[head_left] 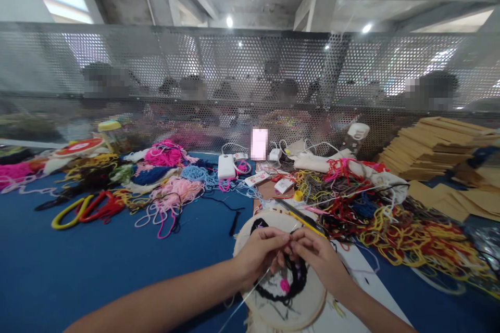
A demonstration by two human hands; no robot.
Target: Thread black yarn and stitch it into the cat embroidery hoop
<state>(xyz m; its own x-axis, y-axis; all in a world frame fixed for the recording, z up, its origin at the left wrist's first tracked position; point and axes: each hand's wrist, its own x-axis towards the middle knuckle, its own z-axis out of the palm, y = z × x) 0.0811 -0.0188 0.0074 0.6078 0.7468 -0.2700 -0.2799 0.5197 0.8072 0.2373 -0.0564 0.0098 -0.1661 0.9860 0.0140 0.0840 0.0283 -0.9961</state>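
A round embroidery hoop [319, 309] with pale cloth lies in front of me, overlapping white paper. Its cloth carries a ring of black stitching [297, 290] and a small bright pink patch [285, 285]. Above the hoop, the fingertips of my left hand [263, 252] and my right hand [318, 255] meet in a closed pinch. A pale thread [245, 299] runs from beneath my left fingers toward the lower left. What sits between the right fingertips is too small and covered to make out. A long black-and-yellow tool [300, 217] lies just behind my right hand.
Tangled yarn [378, 229] heaps up at the right; pink yarn [175, 190] and other colours lie left on the blue tabletop [117, 265]. Brown envelopes [425, 148] are stacked far right. A lit phone [259, 144] and white power bank [226, 166] stand before a perforated metal screen [234, 67].
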